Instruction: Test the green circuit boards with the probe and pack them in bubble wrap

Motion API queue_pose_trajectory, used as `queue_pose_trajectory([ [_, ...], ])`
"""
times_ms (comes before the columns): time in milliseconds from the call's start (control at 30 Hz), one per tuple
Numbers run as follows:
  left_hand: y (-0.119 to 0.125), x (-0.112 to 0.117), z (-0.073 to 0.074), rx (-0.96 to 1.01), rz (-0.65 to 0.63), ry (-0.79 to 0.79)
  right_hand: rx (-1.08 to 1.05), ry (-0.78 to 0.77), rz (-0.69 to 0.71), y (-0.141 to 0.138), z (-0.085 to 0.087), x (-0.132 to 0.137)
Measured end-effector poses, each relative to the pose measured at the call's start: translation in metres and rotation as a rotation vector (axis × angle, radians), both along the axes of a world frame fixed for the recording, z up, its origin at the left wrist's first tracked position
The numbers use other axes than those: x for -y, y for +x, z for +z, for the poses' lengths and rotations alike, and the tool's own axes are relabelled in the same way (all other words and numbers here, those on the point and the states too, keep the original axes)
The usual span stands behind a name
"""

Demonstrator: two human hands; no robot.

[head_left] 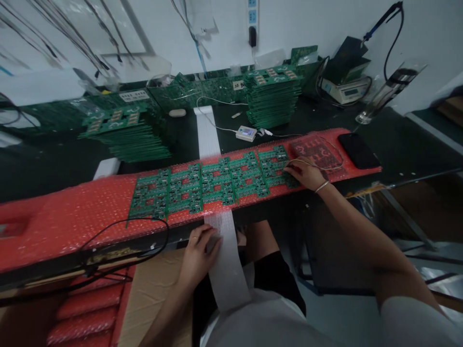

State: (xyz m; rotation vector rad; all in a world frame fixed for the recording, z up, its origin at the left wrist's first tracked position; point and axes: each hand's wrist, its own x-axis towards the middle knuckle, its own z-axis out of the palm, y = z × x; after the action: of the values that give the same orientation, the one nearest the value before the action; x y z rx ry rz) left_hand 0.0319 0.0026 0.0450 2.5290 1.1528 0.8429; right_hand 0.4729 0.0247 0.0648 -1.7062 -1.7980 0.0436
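My right hand (306, 173) has its fingers closed at the right end of a row of green circuit boards (184, 190). A thin pale cable (327, 168) runs over this hand to its fingertips, with its tip hidden there. The fingers are against the rightmost board (273, 166). My left hand (198, 253) is below the table edge, fingers bent and thumb apart, touching a long white strip (226, 260). That strip passes under the red bubble wrap (87, 202) on which the boards lie. A small white meter (246, 133) with a lit screen sits behind the boards.
Tall stacks of green boards stand at the left (126, 137) and right (273, 96). A black phone (359, 151) lies on the wrap's right end, beside a red-wrapped board (314, 152). A clear bottle (387, 94) stands farther right. A black cable (168, 236) loops over the front edge.
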Motion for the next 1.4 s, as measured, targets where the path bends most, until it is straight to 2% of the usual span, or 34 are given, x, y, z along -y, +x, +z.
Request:
queue_pose_trajectory([
  [333,0.002,0.003,-0.003,-0.008,-0.019,0.030,0.053,-0.005,0.014,-0.001,0.000,-0.001],
  [533,0.003,0.003,-0.015,0.002,0.002,0.013,0.086,-0.021,-0.039,-0.001,-0.003,0.000],
  [700,0.004,0.003,-0.023,0.024,0.029,0.040,0.086,-0.003,-0.025,-0.001,-0.005,0.001],
  [1067,-0.014,0.000,-0.017,0.023,0.055,0.091,0.055,0.005,-0.016,0.000,-0.005,0.002],
  [1400,-0.012,0.000,-0.022,0.037,0.041,0.149,0.065,0.019,-0.026,-0.001,-0.005,0.002],
])
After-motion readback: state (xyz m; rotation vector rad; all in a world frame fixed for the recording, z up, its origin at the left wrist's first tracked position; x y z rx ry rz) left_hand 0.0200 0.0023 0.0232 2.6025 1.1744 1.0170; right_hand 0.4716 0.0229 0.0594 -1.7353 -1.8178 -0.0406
